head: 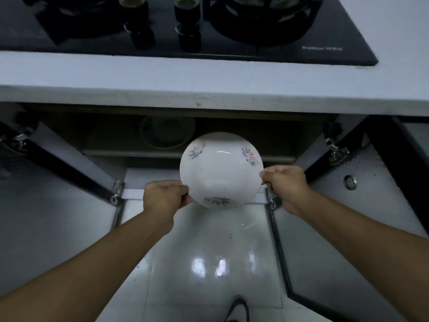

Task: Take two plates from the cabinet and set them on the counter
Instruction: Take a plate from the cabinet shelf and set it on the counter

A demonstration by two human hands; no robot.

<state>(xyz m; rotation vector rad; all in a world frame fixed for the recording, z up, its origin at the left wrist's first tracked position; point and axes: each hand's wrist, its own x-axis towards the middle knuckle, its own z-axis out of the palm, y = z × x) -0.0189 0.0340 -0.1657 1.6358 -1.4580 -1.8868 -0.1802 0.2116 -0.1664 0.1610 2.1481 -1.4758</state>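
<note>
A white plate [220,169] with small flower prints on its rim is held in the air in front of the open cabinet [232,126], below the counter's front edge. My left hand [164,197] grips its left rim and my right hand [284,182] grips its right rim. Another plate [167,133] lies in shadow on the cabinet shelf behind and to the left. The light grey counter [185,75] runs across the view above the cabinet.
A black gas hob [313,49] with two knobs [188,26] sits on the counter at the top. Both cabinet doors stand open, the left door [60,159] and the right door [336,217]. Glossy floor tiles [209,263] lie below.
</note>
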